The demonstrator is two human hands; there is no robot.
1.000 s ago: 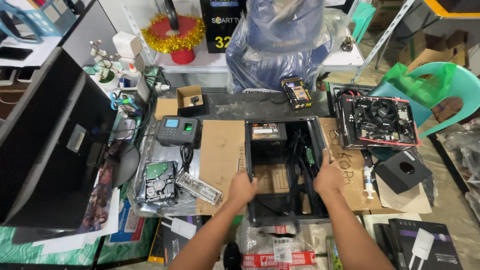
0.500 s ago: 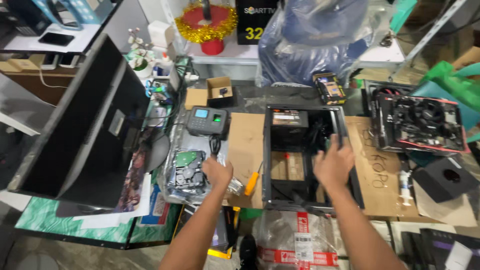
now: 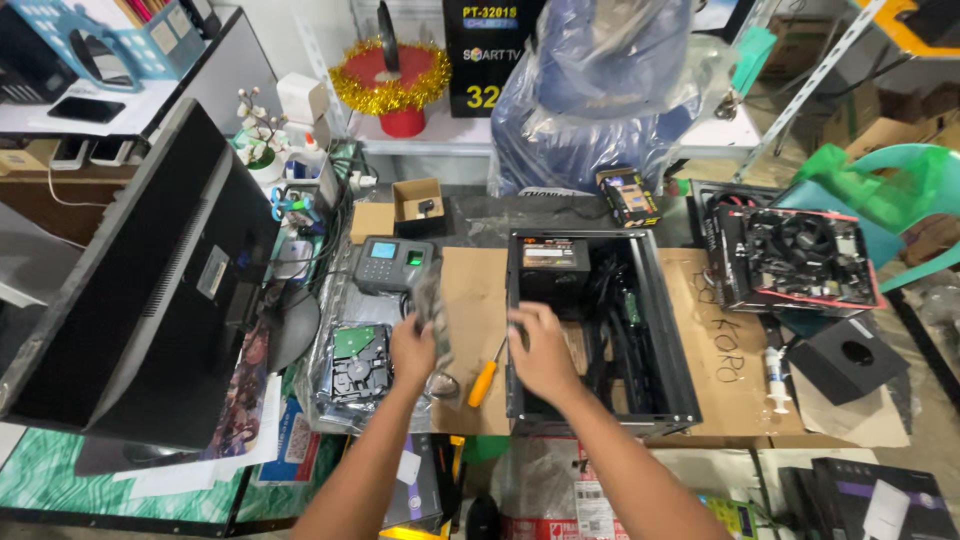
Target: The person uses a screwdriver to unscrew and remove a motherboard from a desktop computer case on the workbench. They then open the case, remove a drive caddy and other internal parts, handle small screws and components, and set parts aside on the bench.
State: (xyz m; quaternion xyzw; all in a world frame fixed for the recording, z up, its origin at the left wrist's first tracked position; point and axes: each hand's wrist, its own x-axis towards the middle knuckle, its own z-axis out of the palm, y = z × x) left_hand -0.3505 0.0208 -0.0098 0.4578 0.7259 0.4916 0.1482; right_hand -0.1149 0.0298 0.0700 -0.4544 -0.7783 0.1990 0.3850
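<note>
My left hand is closed around a small grey bagged part and lifts it above the brown cardboard sheet. My right hand hovers over the left wall of an open black computer case, its fingers loosely spread toward the part and holding nothing. A power supply sits in the far end of the case. On the cardboard between my hands lies an orange-handled screwdriver. A bare hard drive rests in plastic just left of my left hand.
A big black monitor leans along the left. A grey keypad device and a small open box lie behind my left hand. Right of the case are a motherboard, a black cube and a white syringe.
My hands left the near end of the case. The left hand went left to the hard drive area and picked up the grey bagged part. The right hand shifted to the case's left wall.
</note>
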